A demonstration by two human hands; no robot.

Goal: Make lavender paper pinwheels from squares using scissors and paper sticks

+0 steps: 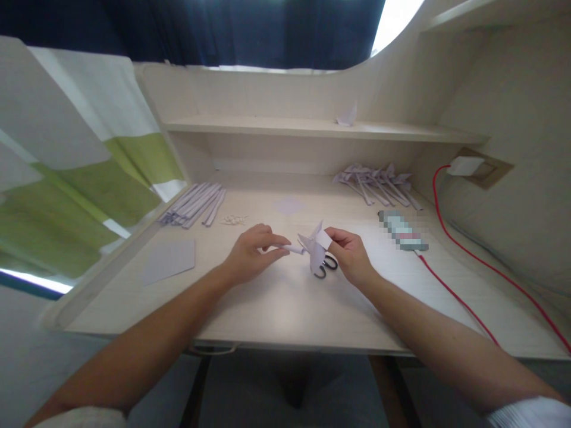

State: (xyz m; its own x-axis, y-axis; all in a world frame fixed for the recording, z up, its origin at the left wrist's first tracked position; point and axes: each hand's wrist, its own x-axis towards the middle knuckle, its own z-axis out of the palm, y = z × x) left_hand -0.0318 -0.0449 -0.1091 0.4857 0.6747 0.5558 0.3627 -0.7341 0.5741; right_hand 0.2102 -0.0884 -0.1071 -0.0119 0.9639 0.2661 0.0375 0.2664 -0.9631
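Between the thumb and fingers of my left hand is a thin rolled paper stick, lying almost level and pointing right. A white paper pinwheel is at the stick's right end, and my right hand pinches one of its blades. Whether the stick and pinwheel are joined cannot be made out. Scissors with black handles lie on the desk behind the pinwheel, their blades hidden by it.
Rolled paper sticks, small pale pieces and flat paper lie left. Another sheet lies mid-desk. Several pinwheels, a blurred phone-like device and a red cable are right. Folded paper stands on the shelf.
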